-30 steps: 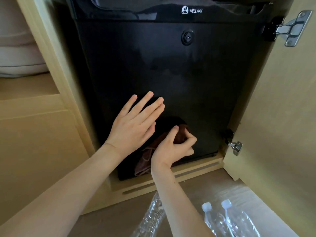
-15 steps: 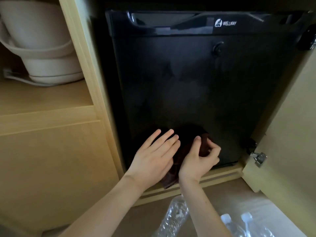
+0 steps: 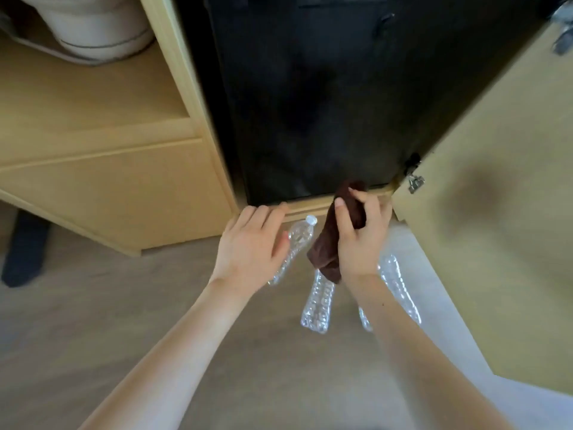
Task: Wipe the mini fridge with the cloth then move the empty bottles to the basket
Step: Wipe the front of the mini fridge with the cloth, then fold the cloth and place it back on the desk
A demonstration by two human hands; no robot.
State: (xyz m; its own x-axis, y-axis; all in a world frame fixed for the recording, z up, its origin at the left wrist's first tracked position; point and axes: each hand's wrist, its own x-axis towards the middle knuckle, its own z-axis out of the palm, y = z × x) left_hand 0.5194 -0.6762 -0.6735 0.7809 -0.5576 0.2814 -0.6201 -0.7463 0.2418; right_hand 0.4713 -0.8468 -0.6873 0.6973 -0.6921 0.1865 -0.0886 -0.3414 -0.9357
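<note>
- The right hand (image 3: 361, 240) grips a brown cloth (image 3: 331, 240) just below the black mini fridge (image 3: 310, 103); the cloth dangles over the floor.
- The left hand (image 3: 251, 246) is spread flat, holding nothing, fingertips at the wooden cabinet (image 3: 117, 187) base.
- Three clear plastic bottles lie on the floor (image 3: 93, 321) beneath both hands: one (image 3: 297, 237) capped near the cabinet, another (image 3: 317, 302) under the cloth, a third (image 3: 400, 287) partly hidden by the right forearm.
- The cabinet door (image 3: 496, 228) stands open at right.

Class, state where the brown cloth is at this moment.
In the head view, the brown cloth hangs from the right hand, just below the mini fridge's bottom edge and above the empty bottles on the floor.
</note>
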